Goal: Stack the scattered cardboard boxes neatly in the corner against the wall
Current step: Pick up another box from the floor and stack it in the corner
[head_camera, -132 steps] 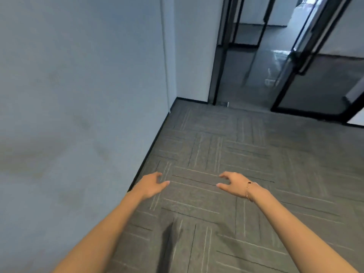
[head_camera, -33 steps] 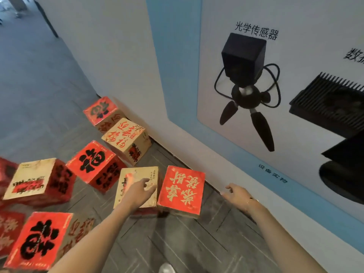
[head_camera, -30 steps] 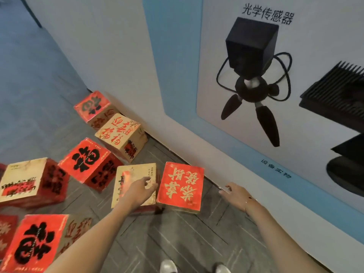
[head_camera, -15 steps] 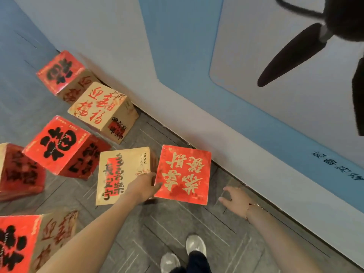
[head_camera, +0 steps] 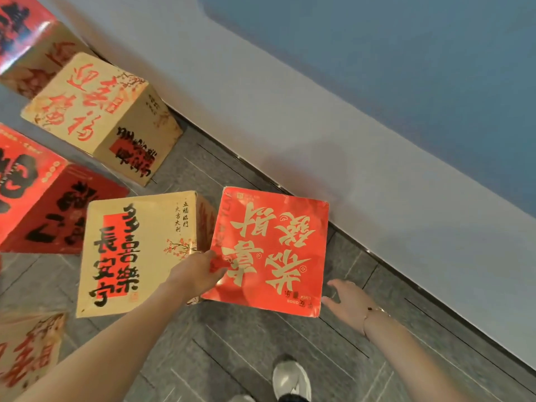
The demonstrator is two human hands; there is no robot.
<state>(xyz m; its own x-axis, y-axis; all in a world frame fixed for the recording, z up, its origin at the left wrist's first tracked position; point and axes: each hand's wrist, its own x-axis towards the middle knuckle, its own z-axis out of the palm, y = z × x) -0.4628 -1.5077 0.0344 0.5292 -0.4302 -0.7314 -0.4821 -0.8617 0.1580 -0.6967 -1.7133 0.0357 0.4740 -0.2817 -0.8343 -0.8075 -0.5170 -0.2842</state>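
A red cardboard box with gold characters (head_camera: 272, 248) sits on the grey carpet close to the wall (head_camera: 290, 111). My left hand (head_camera: 200, 274) touches its left edge, fingertips on the red top, in the gap beside a beige box with black characters (head_camera: 133, 253). My right hand (head_camera: 348, 303) hovers with fingers spread just off the red box's near right corner, holding nothing. More boxes lie scattered to the left: a beige one with red characters (head_camera: 87, 103), a red one with a black character (head_camera: 37, 198), one at the top left (head_camera: 20, 33) and one at the bottom left (head_camera: 29, 349).
The white wall runs diagonally from upper left to lower right, with a blue panel (head_camera: 406, 53) above and a dark skirting strip at the floor. My shoe (head_camera: 291, 378) stands on the carpet just below the red box.
The view swung from a bare corner by a doorway to the scattered boxes, then closed in and tilted down. My left hand moved onto the red box's left edge; my right hand neared its right corner.
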